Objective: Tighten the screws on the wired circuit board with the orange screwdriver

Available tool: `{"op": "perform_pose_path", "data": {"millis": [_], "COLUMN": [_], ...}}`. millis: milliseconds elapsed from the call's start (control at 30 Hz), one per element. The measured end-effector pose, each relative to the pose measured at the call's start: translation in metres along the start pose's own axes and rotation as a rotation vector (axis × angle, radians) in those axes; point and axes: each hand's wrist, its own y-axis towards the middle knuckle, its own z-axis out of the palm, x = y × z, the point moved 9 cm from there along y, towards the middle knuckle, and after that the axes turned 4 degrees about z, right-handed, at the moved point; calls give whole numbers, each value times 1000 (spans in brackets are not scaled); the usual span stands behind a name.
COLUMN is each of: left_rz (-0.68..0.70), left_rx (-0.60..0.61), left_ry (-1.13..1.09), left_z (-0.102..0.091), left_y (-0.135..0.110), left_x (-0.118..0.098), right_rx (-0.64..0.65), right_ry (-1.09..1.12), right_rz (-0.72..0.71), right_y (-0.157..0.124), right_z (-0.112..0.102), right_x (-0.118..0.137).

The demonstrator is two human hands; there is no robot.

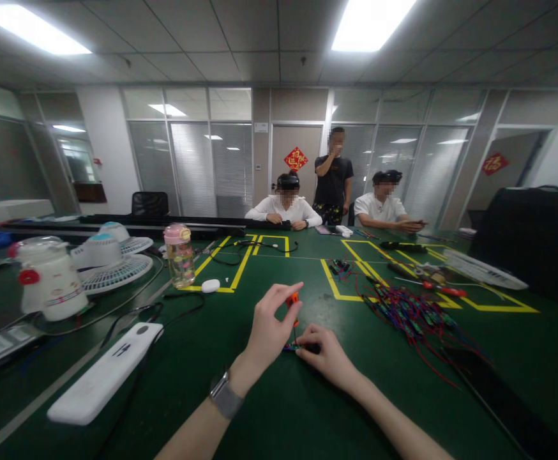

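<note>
My left hand, with a watch on its wrist, is closed around the orange handle of a small screwdriver. The screwdriver stands nearly upright, its thin shaft pointing down at a small circuit board on the green table. My right hand pinches the right side of that board, with fingertips close to the screwdriver's tip. Fingers cover most of the board, so its details are hidden. Whether the tip sits in a screw or a terminal I cannot tell.
A tangle of wired circuit boards lies to the right, near a red-handled screwdriver. Leftward are a white power bank-like block, a pink-lidded bottle, a white jug and fans. Two people sit across the table; another stands.
</note>
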Motion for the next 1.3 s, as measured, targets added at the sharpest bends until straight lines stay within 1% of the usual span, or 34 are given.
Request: {"op": "perform_pose_path", "data": {"millis": [67,100,200,267,400,600,800,1033,1200,1300], "left_rz": [2,2,11,10,-11,-11,-1,12,26,20], "left_rx": [-26,-20,51,53,-42,31,-15,74,29,33], "left_ry": [43,48,-3,-28,45,-37,4,-68,5,1], "left_z": [-3,-2,3,3,-5,2,0,7,3,1], "left_y": [0,0,0,-1,-1,-1,0,-1,-1,0], "left_x": [-1,-1,-4,-4,-2,-3,-6,-10,-9,-9], "right_rx": [-4,-4,-1,-2,1,6,3,1,-10,-6], "right_ry": [-2,1,19,24,18,7,4,18,3,-3], "right_rz": [7,9,6,10,25,9,14,8,21,21], "right_y": [0,0,0,0,0,-1,-1,-1,-1,-2], "right_z": [0,0,0,0,-1,-1,-1,-1,-2,-1], "right_x": [-1,-2,-1,-1,-1,3,2,4,4,4]}}
